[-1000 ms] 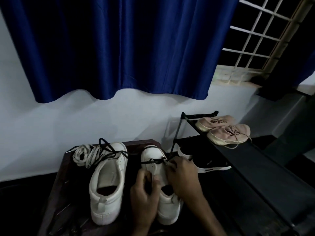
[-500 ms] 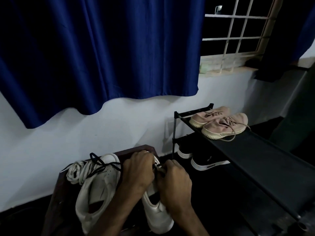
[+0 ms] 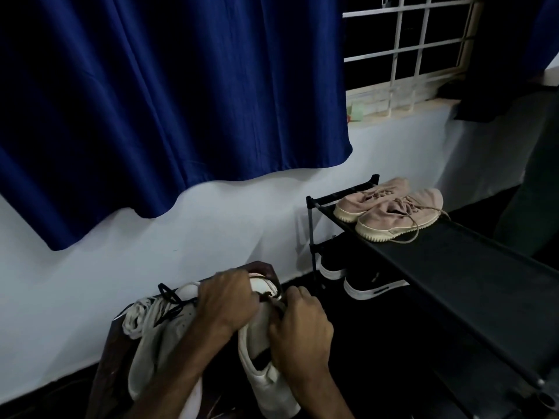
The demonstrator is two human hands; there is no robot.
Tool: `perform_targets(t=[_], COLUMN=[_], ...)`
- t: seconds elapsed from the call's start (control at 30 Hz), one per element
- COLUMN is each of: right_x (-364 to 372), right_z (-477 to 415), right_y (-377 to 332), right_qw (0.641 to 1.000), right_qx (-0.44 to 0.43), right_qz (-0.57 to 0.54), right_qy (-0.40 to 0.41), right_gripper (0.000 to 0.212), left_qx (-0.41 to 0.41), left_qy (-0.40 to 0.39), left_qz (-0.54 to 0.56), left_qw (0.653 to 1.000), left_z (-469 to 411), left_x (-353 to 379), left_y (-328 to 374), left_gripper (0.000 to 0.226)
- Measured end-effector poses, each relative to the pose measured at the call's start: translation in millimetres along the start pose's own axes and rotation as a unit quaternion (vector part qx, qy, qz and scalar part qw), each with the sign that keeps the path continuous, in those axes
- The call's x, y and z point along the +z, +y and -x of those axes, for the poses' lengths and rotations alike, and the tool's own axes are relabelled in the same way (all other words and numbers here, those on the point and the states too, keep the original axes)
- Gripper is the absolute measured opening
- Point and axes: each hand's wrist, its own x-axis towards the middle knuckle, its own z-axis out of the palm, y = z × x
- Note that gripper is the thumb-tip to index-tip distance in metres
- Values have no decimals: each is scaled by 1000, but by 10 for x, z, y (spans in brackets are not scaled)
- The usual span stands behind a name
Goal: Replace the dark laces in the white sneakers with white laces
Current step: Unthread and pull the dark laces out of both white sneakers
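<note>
Two white sneakers lie side by side on a dark wooden stool (image 3: 106, 373) near the bottom of the view. My left hand (image 3: 228, 300) reaches across the left sneaker (image 3: 160, 349) and pinches the dark lace (image 3: 269, 297) at the toe end of the right sneaker (image 3: 266, 385). Over the right sneaker's tongue, my right hand (image 3: 302, 331) has its fingers curled at the same lace. A loose dark lace (image 3: 169, 300) and a bundle of white laces (image 3: 139, 319) rest at the left sneaker's toe.
A black shoe rack (image 3: 453, 267) stands to the right with a pair of beige sneakers (image 3: 393, 213) on top and black shoes (image 3: 369, 285) on the lower shelf. A blue curtain (image 3: 166, 101) hangs over the white wall behind.
My left hand moved from the right sneaker's heel side up to its toe end, joining my right hand at the dark lace. The camera tilted and the stool sits lower in view.
</note>
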Motion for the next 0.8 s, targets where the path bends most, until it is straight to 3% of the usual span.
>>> perform_targets(t=[0.13, 0.2, 0.27, 0.4, 0.53, 0.7, 0.8], right_x=[81, 125, 159, 159, 90, 26, -14], right_z=[10, 5, -10, -18, -5, -1, 3], right_y=[1, -3, 9, 22, 1, -33, -48], right_qw=[999, 998, 998, 998, 1000, 1000, 999], right_qx=[-5, -8, -3, -6, -6, 2, 8], right_qz=[8, 19, 27, 29, 11, 11, 19], right_qy=[48, 55, 60, 61, 20, -1, -26], right_gripper=[15, 15, 20, 18, 18, 19, 21], left_qx=[-107, -119, -72, 41, 83, 101, 100], left_qy=[7, -5, 4, 12, -30, 10, 5], left_qz=[11, 6, 8, 136, 73, -89, -85], left_qw=[994, 993, 997, 990, 993, 991, 991], left_z=[-65, 11, 71, 64, 51, -5, 15], left_x=[-93, -45, 25, 4, 45, 23, -30], left_y=[-422, -493, -436, -227, -49, 125, 118], left_gripper=[24, 23, 21, 19, 26, 21, 21])
